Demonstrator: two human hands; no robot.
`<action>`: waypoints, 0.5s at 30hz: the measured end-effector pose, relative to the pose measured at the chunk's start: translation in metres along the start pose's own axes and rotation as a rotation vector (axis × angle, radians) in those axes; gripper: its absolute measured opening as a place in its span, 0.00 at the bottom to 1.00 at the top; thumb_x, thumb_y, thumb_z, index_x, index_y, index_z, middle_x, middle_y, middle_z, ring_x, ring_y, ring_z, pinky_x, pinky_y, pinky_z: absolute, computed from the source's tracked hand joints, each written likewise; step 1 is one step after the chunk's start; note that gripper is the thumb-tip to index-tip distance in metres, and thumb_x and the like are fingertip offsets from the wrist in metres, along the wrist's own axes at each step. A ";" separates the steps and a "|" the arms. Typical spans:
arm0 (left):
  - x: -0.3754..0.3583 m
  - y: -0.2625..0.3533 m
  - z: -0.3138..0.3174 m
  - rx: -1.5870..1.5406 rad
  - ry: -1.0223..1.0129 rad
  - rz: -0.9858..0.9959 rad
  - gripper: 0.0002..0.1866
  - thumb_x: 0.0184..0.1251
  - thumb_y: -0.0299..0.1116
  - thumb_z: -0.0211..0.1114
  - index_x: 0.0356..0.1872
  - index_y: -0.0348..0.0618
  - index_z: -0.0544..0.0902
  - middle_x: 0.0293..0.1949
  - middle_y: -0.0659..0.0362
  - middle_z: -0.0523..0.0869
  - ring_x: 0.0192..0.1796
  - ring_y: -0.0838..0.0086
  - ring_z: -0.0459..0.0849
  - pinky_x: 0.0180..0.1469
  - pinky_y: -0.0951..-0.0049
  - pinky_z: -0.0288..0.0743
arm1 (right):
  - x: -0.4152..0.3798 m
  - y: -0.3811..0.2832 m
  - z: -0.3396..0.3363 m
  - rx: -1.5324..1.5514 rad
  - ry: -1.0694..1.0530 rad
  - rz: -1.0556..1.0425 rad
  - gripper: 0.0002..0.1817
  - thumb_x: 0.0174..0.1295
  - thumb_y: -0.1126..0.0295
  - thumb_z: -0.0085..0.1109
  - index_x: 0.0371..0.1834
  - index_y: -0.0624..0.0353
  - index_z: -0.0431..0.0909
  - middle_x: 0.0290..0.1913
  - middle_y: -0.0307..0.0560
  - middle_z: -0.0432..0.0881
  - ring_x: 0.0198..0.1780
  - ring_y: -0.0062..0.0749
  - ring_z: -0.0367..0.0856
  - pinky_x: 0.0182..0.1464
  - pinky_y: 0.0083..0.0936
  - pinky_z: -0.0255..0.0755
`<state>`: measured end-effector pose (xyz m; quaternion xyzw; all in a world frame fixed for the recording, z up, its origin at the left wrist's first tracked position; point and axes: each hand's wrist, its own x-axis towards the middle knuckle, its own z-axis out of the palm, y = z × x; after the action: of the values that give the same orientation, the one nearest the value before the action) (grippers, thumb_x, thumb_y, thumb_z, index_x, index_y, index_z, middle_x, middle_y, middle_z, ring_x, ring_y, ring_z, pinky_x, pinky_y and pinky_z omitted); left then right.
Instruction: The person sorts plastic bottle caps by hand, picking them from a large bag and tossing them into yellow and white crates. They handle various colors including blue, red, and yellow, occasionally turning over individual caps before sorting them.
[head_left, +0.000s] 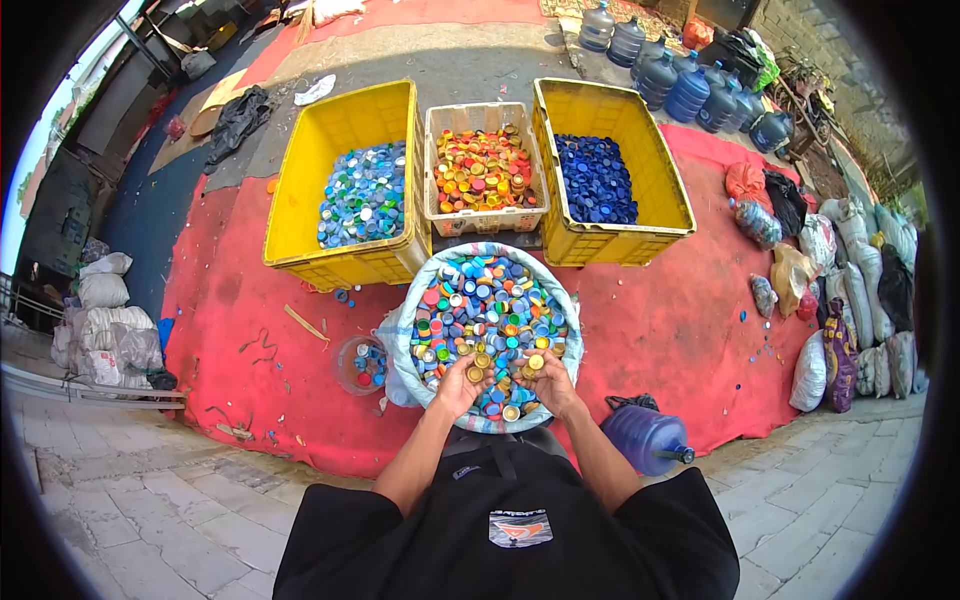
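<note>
A round sack-lined tub (404,335) full of mixed-colour bottle caps (485,300) stands directly before me. Both hands are over its near half. My left hand (458,388) is closed around several gold-yellow bottle caps (480,362), which show at its fingertips. Across from it, my right hand (552,382) grips gold-yellow caps (535,362) too, between thumb and fingers. A larger pale cap (511,413) lies on the pile near the tub's closest rim, between the wrists.
Beyond the tub stand a yellow crate (290,215) of light blue and green caps, a white crate (487,222) of red, orange and yellow caps, and another yellow crate (650,190) of dark blue caps. A clear bucket (345,370) is at left, a water jug (645,440) at right.
</note>
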<state>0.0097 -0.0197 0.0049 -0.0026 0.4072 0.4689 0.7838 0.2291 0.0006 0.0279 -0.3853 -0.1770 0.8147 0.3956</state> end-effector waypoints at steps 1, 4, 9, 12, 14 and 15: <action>-0.005 0.003 0.002 0.023 0.001 0.013 0.15 0.71 0.40 0.55 0.47 0.39 0.77 0.39 0.56 0.84 0.38 0.70 0.84 0.42 0.69 0.81 | 0.001 0.002 0.004 0.012 -0.006 -0.002 0.25 0.49 0.76 0.48 0.55 0.61 0.70 0.49 0.51 0.79 0.46 0.40 0.81 0.50 0.34 0.73; -0.007 0.007 0.004 0.013 -0.028 0.043 0.15 0.70 0.42 0.56 0.48 0.41 0.77 0.40 0.57 0.84 0.39 0.71 0.85 0.42 0.68 0.81 | 0.005 0.011 0.011 0.064 -0.021 0.008 0.27 0.48 0.75 0.49 0.57 0.63 0.67 0.50 0.55 0.78 0.49 0.43 0.80 0.52 0.38 0.75; -0.010 0.009 -0.002 -0.053 -0.048 0.032 0.16 0.70 0.44 0.57 0.48 0.42 0.77 0.40 0.57 0.84 0.40 0.70 0.85 0.43 0.66 0.81 | 0.003 0.026 0.024 0.200 0.084 0.049 0.31 0.46 0.73 0.50 0.59 0.62 0.65 0.54 0.56 0.76 0.55 0.47 0.77 0.60 0.42 0.71; -0.007 0.006 -0.004 -0.069 -0.027 0.032 0.18 0.70 0.45 0.57 0.49 0.42 0.77 0.41 0.56 0.84 0.41 0.69 0.84 0.44 0.66 0.81 | 0.003 0.032 0.030 0.270 0.160 0.078 0.34 0.47 0.72 0.50 0.64 0.64 0.61 0.55 0.56 0.73 0.58 0.48 0.74 0.64 0.42 0.67; 0.008 0.003 -0.014 -0.098 -0.016 0.012 0.19 0.70 0.46 0.56 0.50 0.40 0.77 0.43 0.54 0.84 0.44 0.66 0.83 0.45 0.66 0.80 | 0.011 0.036 0.029 0.341 0.234 0.099 0.38 0.48 0.73 0.49 0.68 0.65 0.57 0.56 0.55 0.71 0.59 0.48 0.72 0.64 0.41 0.67; 0.019 0.005 -0.015 -0.115 0.007 0.000 0.19 0.70 0.45 0.56 0.50 0.40 0.77 0.42 0.54 0.84 0.43 0.66 0.83 0.45 0.66 0.80 | 0.019 0.035 0.033 0.379 0.313 0.084 0.35 0.49 0.73 0.48 0.65 0.67 0.59 0.56 0.55 0.71 0.58 0.47 0.72 0.64 0.41 0.67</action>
<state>0.0005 -0.0087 -0.0158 -0.0493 0.3822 0.4915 0.7810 0.1787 -0.0057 0.0191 -0.4326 0.0586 0.7796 0.4491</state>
